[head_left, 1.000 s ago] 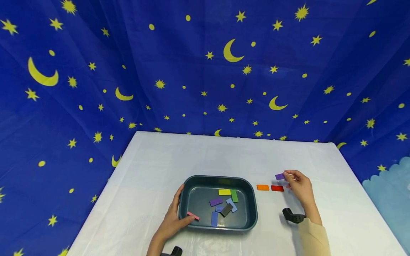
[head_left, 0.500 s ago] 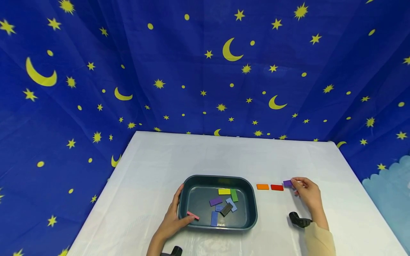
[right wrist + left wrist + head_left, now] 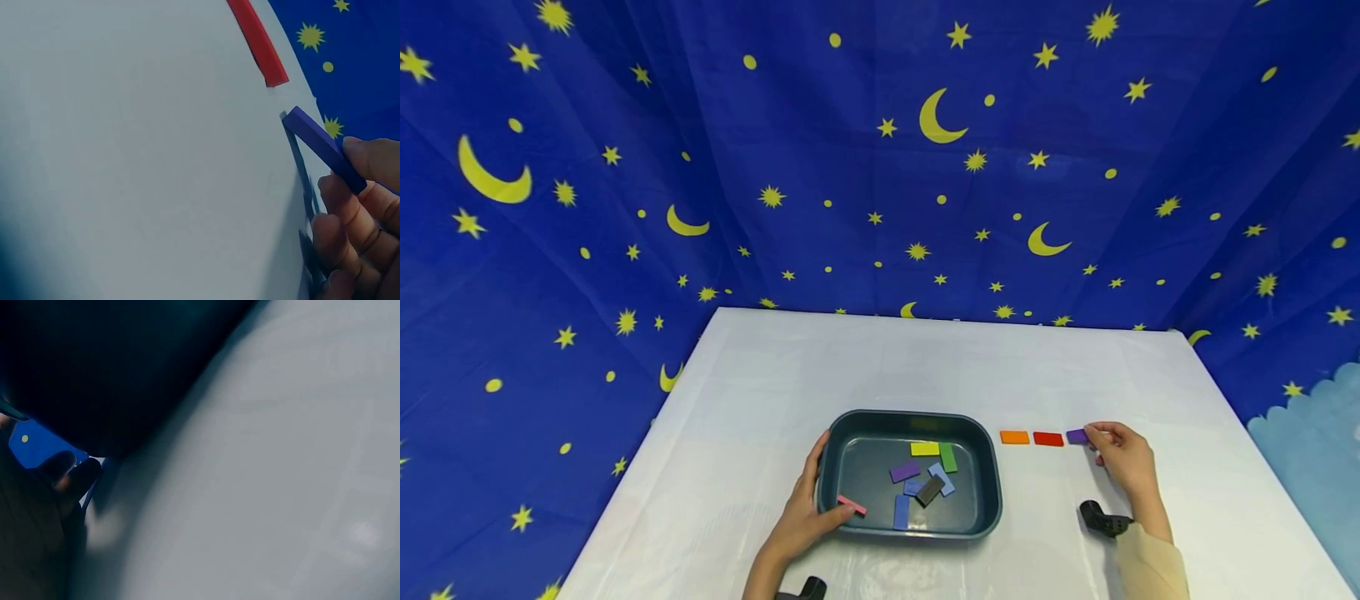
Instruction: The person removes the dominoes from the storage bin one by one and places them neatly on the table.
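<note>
My right hand pinches a purple block between thumb and fingers, just right of the red block. In the right wrist view that purple block is slightly tilted, its shadow close beside it on the table. Left of the red block lies an orange block, in the same row with a small gap. My left hand holds the dark tray at its near left corner, thumb over the rim and fingers along the outer wall. Next to that thumb leans a thin pink block.
Inside the tray lie a yellow block, a green block, another purple block, several blue blocks and a black block. A white table carries everything. Behind it hangs a blue curtain with stars and moons.
My right hand has moved right and toward me, lowering the purple block from above the red block to its right side, in line with the row. The left hand and tray stay put.
</note>
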The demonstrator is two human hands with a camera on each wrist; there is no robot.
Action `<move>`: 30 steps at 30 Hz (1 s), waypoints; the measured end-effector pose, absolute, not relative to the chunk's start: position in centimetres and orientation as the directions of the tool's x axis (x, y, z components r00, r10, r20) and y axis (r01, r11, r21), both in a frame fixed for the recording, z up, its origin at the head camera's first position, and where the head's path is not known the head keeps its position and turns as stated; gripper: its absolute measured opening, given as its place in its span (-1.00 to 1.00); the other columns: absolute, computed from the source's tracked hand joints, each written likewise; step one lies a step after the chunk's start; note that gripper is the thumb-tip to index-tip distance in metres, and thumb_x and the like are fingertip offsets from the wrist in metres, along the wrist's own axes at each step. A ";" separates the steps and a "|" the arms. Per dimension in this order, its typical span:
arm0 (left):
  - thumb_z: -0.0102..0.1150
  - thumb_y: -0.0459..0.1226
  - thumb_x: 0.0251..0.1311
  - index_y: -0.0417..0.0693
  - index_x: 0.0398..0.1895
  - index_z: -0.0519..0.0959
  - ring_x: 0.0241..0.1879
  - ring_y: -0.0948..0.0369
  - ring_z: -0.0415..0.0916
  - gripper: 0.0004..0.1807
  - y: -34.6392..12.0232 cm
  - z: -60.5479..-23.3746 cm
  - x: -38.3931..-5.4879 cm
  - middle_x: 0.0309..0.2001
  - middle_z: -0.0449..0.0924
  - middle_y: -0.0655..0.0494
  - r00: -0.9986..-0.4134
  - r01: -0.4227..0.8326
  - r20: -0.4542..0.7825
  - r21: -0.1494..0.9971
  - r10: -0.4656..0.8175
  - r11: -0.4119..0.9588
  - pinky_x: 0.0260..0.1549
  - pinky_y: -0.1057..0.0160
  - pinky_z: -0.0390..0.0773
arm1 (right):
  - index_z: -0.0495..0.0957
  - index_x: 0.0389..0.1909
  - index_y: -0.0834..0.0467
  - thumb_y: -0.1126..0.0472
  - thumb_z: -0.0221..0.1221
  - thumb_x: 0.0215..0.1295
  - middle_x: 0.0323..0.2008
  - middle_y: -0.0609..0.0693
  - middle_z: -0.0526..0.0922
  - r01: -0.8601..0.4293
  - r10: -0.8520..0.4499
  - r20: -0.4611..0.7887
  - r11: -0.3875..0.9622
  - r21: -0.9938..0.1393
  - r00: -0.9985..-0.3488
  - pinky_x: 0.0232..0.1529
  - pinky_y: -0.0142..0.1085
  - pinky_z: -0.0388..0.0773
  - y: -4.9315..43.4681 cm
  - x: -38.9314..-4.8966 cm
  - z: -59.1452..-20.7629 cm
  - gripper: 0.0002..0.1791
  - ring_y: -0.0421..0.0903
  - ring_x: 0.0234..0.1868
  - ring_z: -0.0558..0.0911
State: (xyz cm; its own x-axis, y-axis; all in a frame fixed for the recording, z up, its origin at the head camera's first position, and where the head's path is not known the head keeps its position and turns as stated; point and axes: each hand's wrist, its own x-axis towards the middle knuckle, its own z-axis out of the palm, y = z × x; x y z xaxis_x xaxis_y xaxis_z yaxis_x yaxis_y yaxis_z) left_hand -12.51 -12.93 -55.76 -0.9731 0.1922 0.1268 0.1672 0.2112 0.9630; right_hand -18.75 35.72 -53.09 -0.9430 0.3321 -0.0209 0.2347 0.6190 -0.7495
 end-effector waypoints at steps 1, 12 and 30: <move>0.39 -0.19 -0.14 0.36 0.49 -0.06 0.19 0.00 0.26 0.12 -13.0 -55.8 -12.5 0.35 0.21 0.03 -0.973 0.168 0.127 0.963 0.192 0.213 0.02 -0.24 0.22 | 0.55 -0.07 0.36 0.03 0.16 0.32 -0.54 -0.04 0.57 0.240 0.333 -0.024 0.627 -0.741 -0.943 -0.54 -0.37 0.34 35.7 -18.7 -53.1 -0.57 -0.20 -0.64 0.52; 0.39 -0.20 -0.13 0.34 0.50 -0.07 0.16 -0.02 0.28 0.11 -13.0 -55.7 -12.6 0.35 0.18 -0.01 -0.967 0.194 0.151 0.959 0.203 0.209 -0.03 -0.19 0.28 | 0.59 -0.20 0.32 -0.01 0.18 0.29 -0.55 -0.05 0.48 0.239 0.315 0.024 0.768 -0.595 -0.949 -0.49 -0.24 0.25 36.1 -18.7 -53.0 -0.58 -0.11 -0.52 0.39; 0.39 -0.18 -0.14 0.35 0.50 -0.06 0.16 -0.01 0.27 0.11 -13.0 -55.6 -12.4 0.34 0.20 0.01 -0.969 0.188 0.144 0.957 0.200 0.222 -0.02 -0.20 0.27 | 0.56 -0.15 0.30 0.01 0.14 0.31 -0.56 0.00 0.49 0.246 0.337 0.050 0.774 -0.584 -0.940 -0.48 -0.22 0.25 36.5 -18.5 -54.1 -0.61 -0.07 -0.55 0.38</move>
State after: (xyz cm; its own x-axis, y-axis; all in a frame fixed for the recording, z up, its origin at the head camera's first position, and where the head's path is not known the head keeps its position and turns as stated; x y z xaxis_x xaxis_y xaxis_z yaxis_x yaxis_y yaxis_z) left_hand -12.43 -13.01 -55.60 -0.9692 0.1998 0.1442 0.1880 0.2218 0.9568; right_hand -18.46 36.46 -54.07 -0.9403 0.3366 0.0501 0.2458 0.7736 -0.5840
